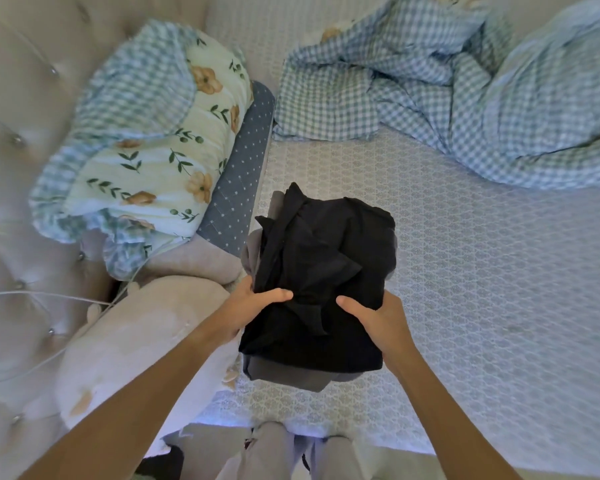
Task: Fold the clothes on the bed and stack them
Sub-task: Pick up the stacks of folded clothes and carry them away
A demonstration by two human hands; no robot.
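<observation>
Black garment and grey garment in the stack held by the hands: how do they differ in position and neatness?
The black garment lies on top and covers most of the stack; the grey garment sits underneath, showing only at the near and left edges. The black garment's top is rumpled with loose flaps; the grey garment's visible edge looks flatter. Both are held together by the left hand and right hand over the bed.

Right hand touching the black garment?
Touching. The head view shows the right hand gripping the black garment at its near edge, thumb on top; the left hand grips it too.
</observation>
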